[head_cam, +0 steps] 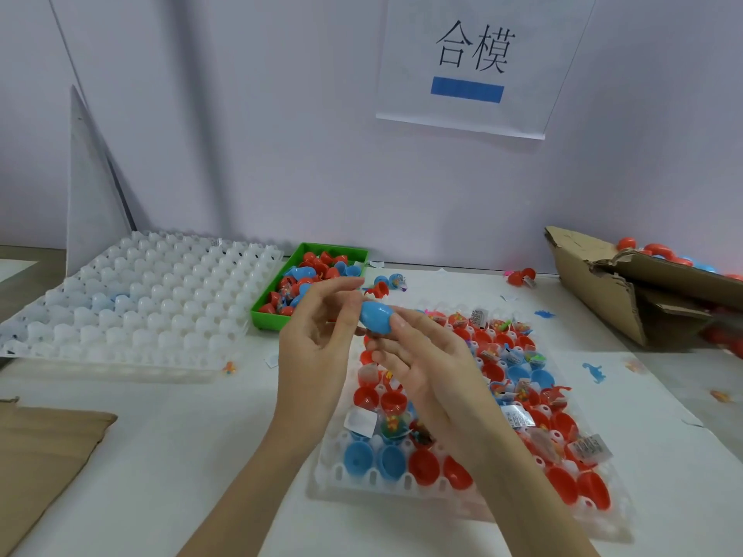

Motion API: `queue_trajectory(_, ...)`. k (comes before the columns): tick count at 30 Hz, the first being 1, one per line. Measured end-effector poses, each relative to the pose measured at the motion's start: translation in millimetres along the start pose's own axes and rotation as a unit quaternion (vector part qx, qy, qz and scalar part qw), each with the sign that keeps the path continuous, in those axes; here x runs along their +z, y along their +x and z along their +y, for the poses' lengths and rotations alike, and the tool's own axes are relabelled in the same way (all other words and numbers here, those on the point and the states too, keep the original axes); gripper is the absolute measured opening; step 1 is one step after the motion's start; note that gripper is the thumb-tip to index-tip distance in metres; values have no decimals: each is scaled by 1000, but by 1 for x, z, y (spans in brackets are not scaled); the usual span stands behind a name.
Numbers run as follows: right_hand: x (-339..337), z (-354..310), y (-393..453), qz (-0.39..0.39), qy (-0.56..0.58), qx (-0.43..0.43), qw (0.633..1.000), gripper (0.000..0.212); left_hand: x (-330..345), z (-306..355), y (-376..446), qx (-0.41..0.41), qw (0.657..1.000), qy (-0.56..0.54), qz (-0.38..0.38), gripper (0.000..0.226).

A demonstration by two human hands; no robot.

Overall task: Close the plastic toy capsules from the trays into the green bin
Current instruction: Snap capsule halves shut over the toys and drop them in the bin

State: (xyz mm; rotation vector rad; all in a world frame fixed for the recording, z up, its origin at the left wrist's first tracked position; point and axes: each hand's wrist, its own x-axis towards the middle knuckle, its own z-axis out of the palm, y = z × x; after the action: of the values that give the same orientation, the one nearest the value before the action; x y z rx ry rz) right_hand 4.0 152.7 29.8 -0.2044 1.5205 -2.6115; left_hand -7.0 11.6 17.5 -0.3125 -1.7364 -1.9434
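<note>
Two trays flank the green bin (pixel 263 304) on the counter (pixel 169 436). Far left: white tray (pixel 132 299), cups nearly all vacant, one or two bluish pieces showing faintly inside. Next right: green bin, already holding a heap of red and blue capsules. Centre, above the counter: left hand (pixel 317 343), fingers (pixel 341 285) loosely extended, tips touching the left end of a blue capsule (pixel 376 314). Right hand (pixel 422 363) pinches the capsule's right end between thumb and fingertips, remaining fingers relaxed; capsule lies roughly horizontal between the hands, near the bin. Whether its halves are fully seated, cannot tell. Right of the hands: filled tray (pixel 402 488) with open red and blue halves, several carrying small packeted toys. Far right: torn cardboard box (pixel 595 291) with more capsules. Judgement: capsule looks light, thin-shelled, stiff and smooth, so likely slippery; best held at both rounded ends and pressed along its axis, since squeezing at the seam could distort the rim.
</note>
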Motion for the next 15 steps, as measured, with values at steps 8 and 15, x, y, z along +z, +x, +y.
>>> queue_trajectory(8, -5, -2, 0, 11, -31, -19, 999, 26, 0, 4, -2, 42, 998, 13, -38, 20)
queue_trajectory(15, 0, 1, -2, 39, -198, -109, 973, 24, -1, 3, -2, 12, 1000, -7, -25, 18)
